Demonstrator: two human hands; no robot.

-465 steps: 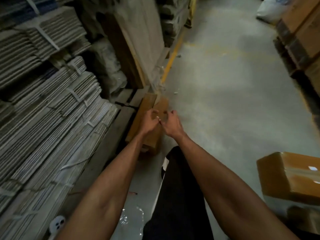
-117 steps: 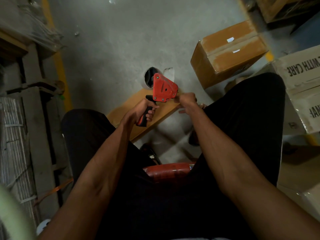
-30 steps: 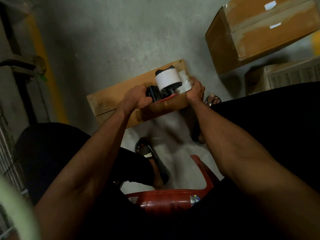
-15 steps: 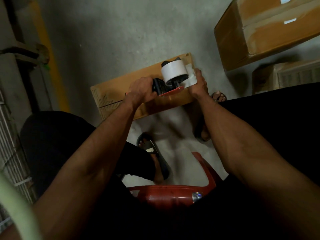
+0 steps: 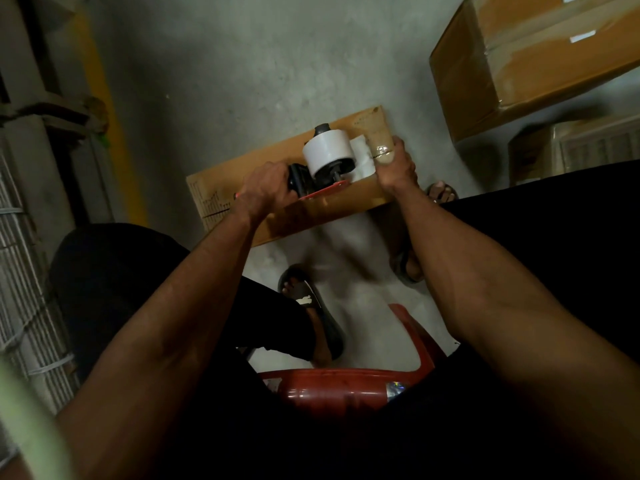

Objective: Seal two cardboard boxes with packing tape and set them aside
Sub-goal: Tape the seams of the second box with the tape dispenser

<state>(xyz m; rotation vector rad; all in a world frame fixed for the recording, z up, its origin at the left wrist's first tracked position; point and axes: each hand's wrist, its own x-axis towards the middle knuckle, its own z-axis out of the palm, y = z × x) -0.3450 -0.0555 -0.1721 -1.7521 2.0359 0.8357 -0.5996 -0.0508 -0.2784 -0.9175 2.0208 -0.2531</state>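
So the left hand [image 5: 265, 187] is wrapped tight around the black handle of a red tape dispenser [image 5: 320, 174], grip closed on it, with the white tape roll [image 5: 328, 150] sitting up top. The right hand [image 5: 396, 164] is at the right end of the flat cardboard box [image 5: 332, 206], fingers curled over that end, pinching the loose end of tape down there. A short stretch of pale tape [image 5: 362, 157] runs from the roll to those fingers.

The box itself is still folded flat and lies on the concrete floor [image 5: 242, 81], just beyond the person's feet, roughly mid-frame and angled a bit. There's some printed marking on its left end, like a little chart of lines, but it's too small and dark to read. Same with faint print near the far right corner.

Far right there's a made-up brown box [image 5: 519, 64] with shiny tape over its top and two small white labels, nothing legible on them. Just nearer than that, a dimmer carton [image 5: 568, 147] with a ribbed-looking face.

The left foot wears a black sandal [image 5: 308, 299] carrying a small white logo I can't make out. Near edge shows a red plastic stool [image 5: 346, 389]. Yellow floor line [image 5: 107, 116] on the left, bundled flat cardboard [image 5: 24, 289] stacked beside it.
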